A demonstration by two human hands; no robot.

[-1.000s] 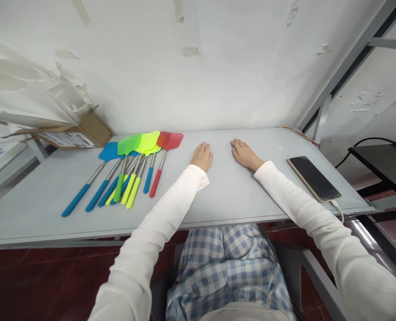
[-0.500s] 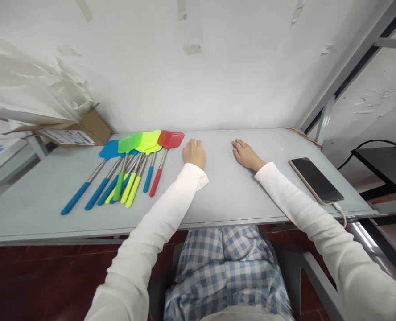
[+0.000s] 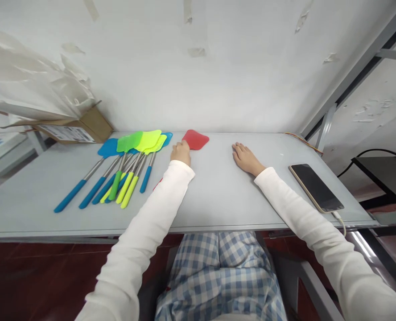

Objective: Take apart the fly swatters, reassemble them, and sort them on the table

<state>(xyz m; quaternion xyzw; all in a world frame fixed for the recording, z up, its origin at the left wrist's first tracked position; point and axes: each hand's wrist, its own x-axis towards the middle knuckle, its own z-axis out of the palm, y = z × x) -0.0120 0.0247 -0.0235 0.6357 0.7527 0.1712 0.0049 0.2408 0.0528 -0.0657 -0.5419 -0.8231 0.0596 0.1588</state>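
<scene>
Only writing around is the label on the cardboard box (image 3: 71,130), too small to read. Left hand (image 3: 180,153) is closed on the red fly swatter (image 3: 195,139), its head poking out at 1 o'clock from the knuckles. Right hand (image 3: 245,158) lies flat and open on the table (image 3: 224,196), holding nothing. Other swatters (image 3: 127,165) lie at 9 o'clock.

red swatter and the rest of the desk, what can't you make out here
Head view only:
- Red swatter: its shaft is hidden under the left hand and sleeve, so the grip on it cannot be seen.
- Box: label too small to read.
- Phone: screen dark.
- Right hand: palm down, underside hidden.
</scene>
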